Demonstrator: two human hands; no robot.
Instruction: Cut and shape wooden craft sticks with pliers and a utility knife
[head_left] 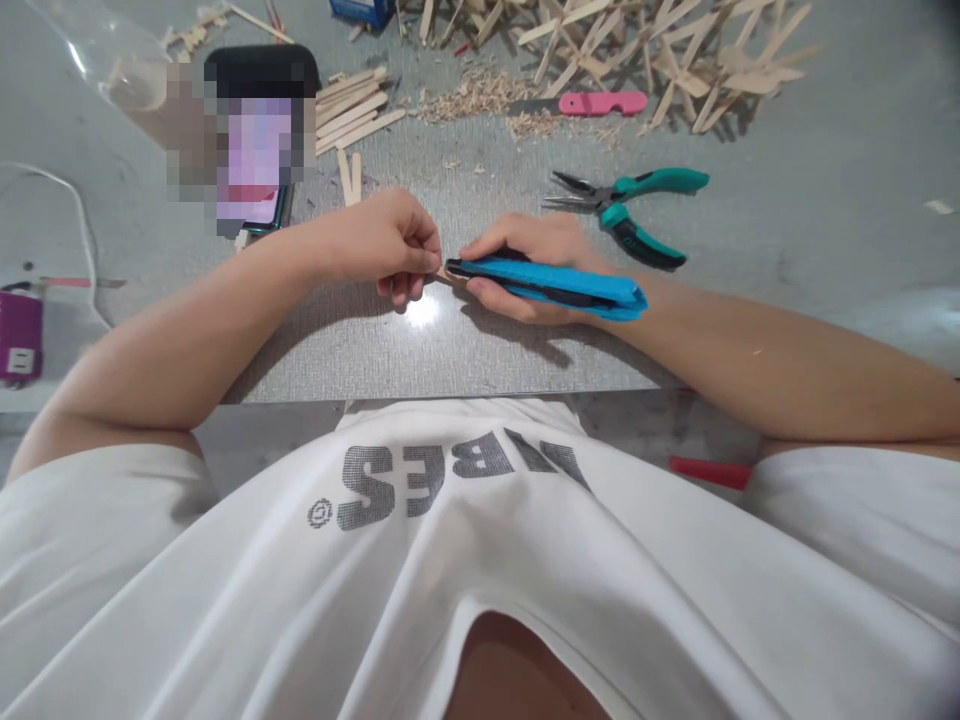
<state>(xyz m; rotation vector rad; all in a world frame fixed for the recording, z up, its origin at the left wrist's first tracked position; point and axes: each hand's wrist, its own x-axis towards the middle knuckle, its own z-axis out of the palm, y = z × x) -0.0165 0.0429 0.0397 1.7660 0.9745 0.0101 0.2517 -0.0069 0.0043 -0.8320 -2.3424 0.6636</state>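
Observation:
My right hand [529,265] is closed around a blue utility knife [555,283], its black tip pointing left toward my other hand. My left hand [405,250] is pinched shut just left of that tip, its fingertips on a thin wooden stick [448,275]. Only a short length of the stick shows; fingers and knife hide the rest. Both hands are just above the grey tabletop [330,350], near its front edge.
Needle-nose pliers [619,210] with green handles lie right of centre. Behind are a pink folding knife [600,104], wood shavings [480,92] and a heap of crossed wooden sticks [675,60]. More flat sticks [356,108] and a phone [262,208] lie at left.

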